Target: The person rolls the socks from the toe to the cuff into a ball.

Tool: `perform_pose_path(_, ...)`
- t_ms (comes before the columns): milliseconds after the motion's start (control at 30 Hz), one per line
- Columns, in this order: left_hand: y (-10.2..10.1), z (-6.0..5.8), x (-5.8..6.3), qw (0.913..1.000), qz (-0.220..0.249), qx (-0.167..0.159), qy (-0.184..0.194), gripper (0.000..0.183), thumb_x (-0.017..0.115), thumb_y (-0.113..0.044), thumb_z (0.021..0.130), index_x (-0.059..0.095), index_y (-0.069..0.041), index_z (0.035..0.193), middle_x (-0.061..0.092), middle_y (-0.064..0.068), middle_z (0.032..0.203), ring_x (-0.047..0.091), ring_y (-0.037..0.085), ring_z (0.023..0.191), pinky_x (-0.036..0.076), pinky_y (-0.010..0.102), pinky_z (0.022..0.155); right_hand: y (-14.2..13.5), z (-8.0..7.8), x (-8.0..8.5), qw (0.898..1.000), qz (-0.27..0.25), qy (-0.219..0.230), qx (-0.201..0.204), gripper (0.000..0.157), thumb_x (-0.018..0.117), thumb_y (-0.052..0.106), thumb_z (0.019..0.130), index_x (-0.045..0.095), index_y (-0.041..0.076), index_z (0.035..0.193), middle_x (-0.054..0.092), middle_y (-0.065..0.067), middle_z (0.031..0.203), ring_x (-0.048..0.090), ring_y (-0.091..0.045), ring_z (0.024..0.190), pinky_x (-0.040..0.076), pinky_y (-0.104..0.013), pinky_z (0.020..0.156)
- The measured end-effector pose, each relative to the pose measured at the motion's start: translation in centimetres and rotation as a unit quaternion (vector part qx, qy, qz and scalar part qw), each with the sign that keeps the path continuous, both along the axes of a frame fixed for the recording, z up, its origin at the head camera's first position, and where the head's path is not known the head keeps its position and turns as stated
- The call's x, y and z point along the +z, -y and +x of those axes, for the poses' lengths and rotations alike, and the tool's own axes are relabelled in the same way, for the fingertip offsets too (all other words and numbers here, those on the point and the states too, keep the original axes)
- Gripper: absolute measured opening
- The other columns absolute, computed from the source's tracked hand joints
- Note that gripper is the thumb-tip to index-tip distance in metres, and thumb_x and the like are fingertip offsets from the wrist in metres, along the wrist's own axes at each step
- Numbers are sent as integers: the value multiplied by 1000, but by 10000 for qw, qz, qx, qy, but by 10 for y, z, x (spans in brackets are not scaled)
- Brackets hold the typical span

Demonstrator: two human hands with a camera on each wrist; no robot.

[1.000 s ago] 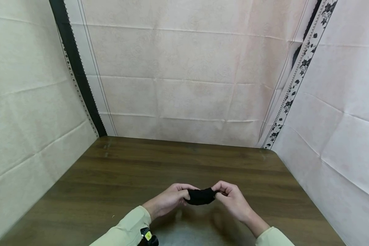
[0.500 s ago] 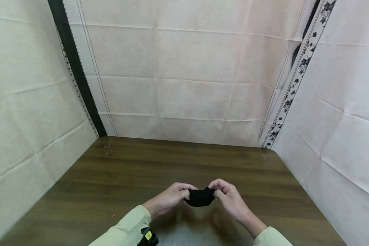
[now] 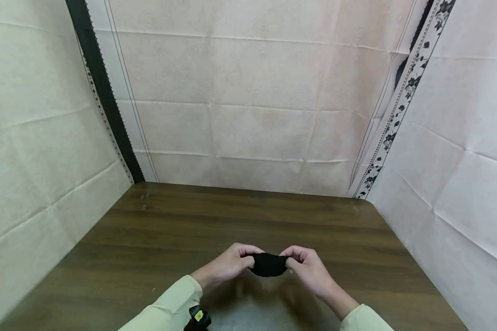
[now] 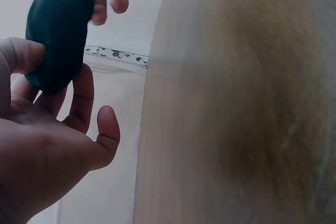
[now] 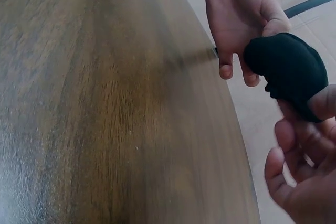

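Observation:
A small bundle of soft black cloth (image 3: 268, 265), rounded like a rolled-up sock, is held up over the table between both hands. My left hand (image 3: 231, 263) pinches its left end, thumb on the near side and fingers behind. At the other end, the thumb and forefinger of my right hand (image 3: 310, 271) grip the cloth. In the left wrist view the bundle (image 4: 59, 40) looks smooth and plump, with the left thumb pressed on its side. The right wrist view shows an uneven edge on the bundle (image 5: 289, 72); its far side is hidden.
A brown wood-grain table (image 3: 215, 220) lies beneath the hands. Pale creased cloth sheets (image 3: 248, 92) hang behind it and along both sides. A black device with a yellow patch (image 3: 198, 316) sits at the left sleeve.
My right hand has shifted slightly left, nearer the left hand. A bit of cloth that stuck up at the bundle's right end is gone from view, and the bundle looks smoother and shorter.

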State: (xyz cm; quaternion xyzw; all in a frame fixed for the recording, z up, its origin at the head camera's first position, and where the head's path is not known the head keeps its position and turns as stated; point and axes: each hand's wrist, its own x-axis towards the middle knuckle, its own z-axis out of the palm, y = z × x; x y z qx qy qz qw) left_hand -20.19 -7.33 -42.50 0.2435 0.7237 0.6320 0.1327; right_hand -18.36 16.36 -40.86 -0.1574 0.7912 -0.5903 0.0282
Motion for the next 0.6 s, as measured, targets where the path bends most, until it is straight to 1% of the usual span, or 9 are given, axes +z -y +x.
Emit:
perform_pose_path(100,1,-1,0,10000,-22,90,-18,32,54,1,90,74,-8,114,69,6,110,58,22,98,45,37,86,-2,0,0,9998,88,151,-97,14,58,-4,89,70,-2,95,56,-4,71,51,-12,62,40,-22,56)
perform_pose_path(200,3,-1,1,9999,-82,137,53,32,56,0,91,74,-10,115,67,6,112,57,24,101,45,38,87,-4,-1,-1,9995,101,290,-97,14,58,0,93,70,-4,97,64,-5,77,58,-15,68,45,-24,58)
perform_pose_path(267,4,-2,1,9998,-88,111,142,31,56,-1,91,73,-10,115,66,6,113,56,25,102,45,39,89,-6,-1,0,9989,0,459,-76,16,58,3,96,71,-5,101,68,-6,82,61,-17,72,47,-25,60)
perform_pose_path(333,4,-3,0,9997,-39,90,243,30,57,-1,91,73,-10,115,66,7,114,56,27,103,45,41,90,-7,-1,0,9980,-179,600,9,18,59,4,97,70,-7,106,69,-7,86,62,-17,74,48,-25,62)
perform_pose_path(433,5,-5,-2,9991,117,56,399,29,58,-1,89,72,-8,113,65,9,113,55,28,103,44,41,90,-7,-1,-1,9957,-522,751,162,20,60,4,96,67,-9,110,69,-7,89,61,-16,75,48,-24,63)
perform_pose_path(533,5,-6,-3,9981,280,36,549,28,58,0,87,70,-6,112,64,10,113,54,28,104,43,42,91,-5,0,-2,9918,-911,864,244,19,61,4,96,65,-10,109,68,-6,88,61,-14,75,49,-24,65)
perform_pose_path(600,5,-6,-3,9973,361,12,637,28,58,0,86,69,-4,112,64,10,114,54,29,105,42,43,92,-4,0,-3,9876,-1214,968,225,16,61,5,97,64,-7,107,67,-5,86,60,-13,75,49,-25,65)
